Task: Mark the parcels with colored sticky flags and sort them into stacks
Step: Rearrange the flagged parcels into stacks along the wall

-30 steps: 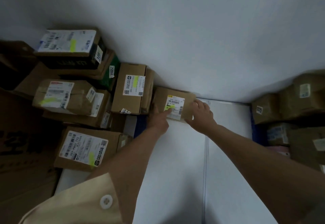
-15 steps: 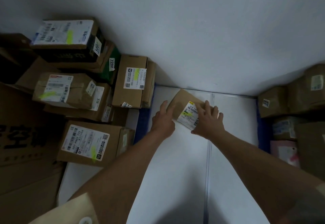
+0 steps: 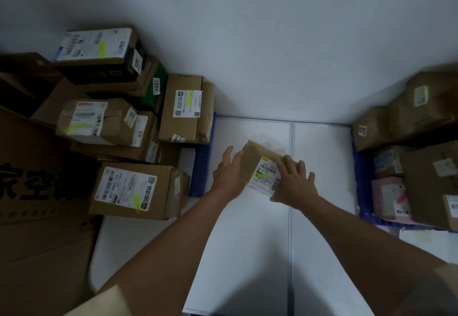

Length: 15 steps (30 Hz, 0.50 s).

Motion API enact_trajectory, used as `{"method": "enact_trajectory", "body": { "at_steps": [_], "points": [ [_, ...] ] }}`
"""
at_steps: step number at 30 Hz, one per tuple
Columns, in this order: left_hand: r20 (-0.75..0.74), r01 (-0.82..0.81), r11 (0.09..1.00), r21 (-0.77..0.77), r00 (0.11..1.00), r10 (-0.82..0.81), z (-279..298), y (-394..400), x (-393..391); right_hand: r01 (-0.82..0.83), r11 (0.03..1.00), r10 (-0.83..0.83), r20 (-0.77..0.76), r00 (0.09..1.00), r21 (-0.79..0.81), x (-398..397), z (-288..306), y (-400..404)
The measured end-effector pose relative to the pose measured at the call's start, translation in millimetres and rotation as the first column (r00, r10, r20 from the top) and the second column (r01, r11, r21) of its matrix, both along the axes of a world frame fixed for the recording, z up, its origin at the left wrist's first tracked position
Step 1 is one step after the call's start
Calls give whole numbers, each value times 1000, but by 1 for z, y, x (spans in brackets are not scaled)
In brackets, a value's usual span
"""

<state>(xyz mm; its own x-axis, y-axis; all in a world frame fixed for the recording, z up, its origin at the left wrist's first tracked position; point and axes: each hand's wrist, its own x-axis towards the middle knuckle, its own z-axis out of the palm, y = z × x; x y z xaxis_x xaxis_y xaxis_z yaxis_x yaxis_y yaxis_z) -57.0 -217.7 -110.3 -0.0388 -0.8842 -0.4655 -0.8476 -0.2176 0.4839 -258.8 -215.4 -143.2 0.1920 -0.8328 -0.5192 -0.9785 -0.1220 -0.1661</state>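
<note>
parcel: small flat brown cardboard parcel (image 3: 255, 157) with white shipping label (image 3: 266, 175) and yellow-green sticky flag (image 3: 259, 175) on the label; held over the white counter (image 3: 247, 241), in the gap between the left and right stacks
left hand: left hand (image 3: 229, 173) is pressed against the parcel's left edge, fingers fairly straight and laid along the side
right hand: right hand (image 3: 293, 183) is laid over the near-right corner, fingers spread across the label edge, thumb hidden
handling: judged light and stiff, since it is carried by two flat hands; cardboard gives fair friction, label face is smoother; not likely fragile
where to hold: best clamped on the two opposite short edges, flag left uncovered
long axis: runs from far-left to near-right, skewed to the counter seam (image 3: 292, 191)
facing: label face is turned up; whether the parcel is tilted or touches the counter cannot be told
stacks: flagged brown boxes (image 3: 128, 191) are stacked at left; unflagged brown boxes (image 3: 416, 117) sit at right, well apart
</note>
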Motion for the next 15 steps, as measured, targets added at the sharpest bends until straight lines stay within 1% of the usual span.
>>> {"method": "enact_trajectory", "body": {
  "at_steps": [4, 5, 8, 10, 12, 15],
  "points": [
    [-38, -30, 1000, 5, 999, 31, 1, 14, 8, 162, 987, -158, 136, 978, -19, -1, 1, 15],
    [-33, -33, 999, 5, 999, 33, 2, 19, 11, 190, 981, -183, 147, 972, -34, -1, 2, 21],
    [-24, -47, 999, 11, 999, 47, 5, 32, 14, 224, 973, -218, 94, 972, -60, -1, 3, 41],
    [-22, -55, 998, 16, 998, 56, 8, 40, 15, 231, 972, -228, 64, 971, -38, 1, 3, 49],
    [-27, -46, 999, 16, 999, 46, 11, 47, 15, 254, 967, -253, 68, 965, 4, 4, 5, 58],
    [-40, -25, 1000, 15, 999, 26, 20, 51, 14, 340, 939, -344, 94, 934, 54, 8, 16, 73]
  ]
}}
